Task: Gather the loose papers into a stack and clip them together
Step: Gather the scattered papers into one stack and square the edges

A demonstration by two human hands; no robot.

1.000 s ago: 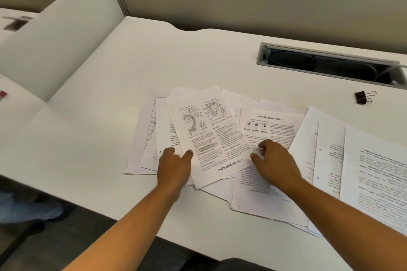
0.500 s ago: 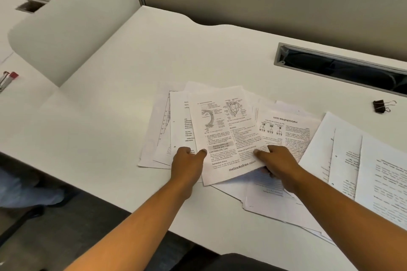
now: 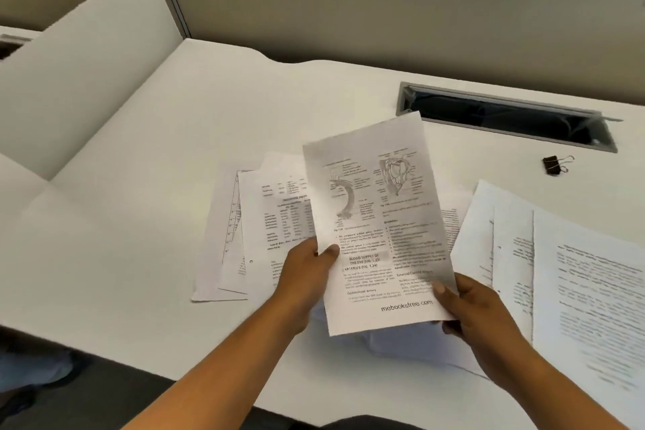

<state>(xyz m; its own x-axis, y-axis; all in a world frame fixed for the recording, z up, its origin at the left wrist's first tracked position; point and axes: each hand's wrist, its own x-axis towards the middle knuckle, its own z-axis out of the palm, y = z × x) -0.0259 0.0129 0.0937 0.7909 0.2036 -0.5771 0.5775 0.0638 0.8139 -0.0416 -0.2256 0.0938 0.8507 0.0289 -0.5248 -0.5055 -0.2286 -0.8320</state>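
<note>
A printed sheet with anatomy diagrams (image 3: 377, 220) is raised off the white desk (image 3: 139, 220) and tilted toward me. My left hand (image 3: 307, 276) pinches its left edge, thumb on top. My right hand (image 3: 471, 311) grips its lower right corner. Several loose papers (image 3: 268, 237) lie fanned on the desk to the left, under and behind the held sheet. More printed papers (image 3: 576, 272) spread out at the right. A black binder clip (image 3: 553, 165) rests on the desk at the far right, well apart from both hands.
A cable slot (image 3: 506, 115) with an open grey lid is set in the desk behind the papers. A white divider panel (image 3: 80, 73) stands at the left. A beige partition wall (image 3: 384, 10) runs along the back. The desk's front edge is near my forearms.
Both hands went from pressing flat on the spread papers to gripping the diagram sheet, which has come up off the desk. The camera view has shifted to the left.
</note>
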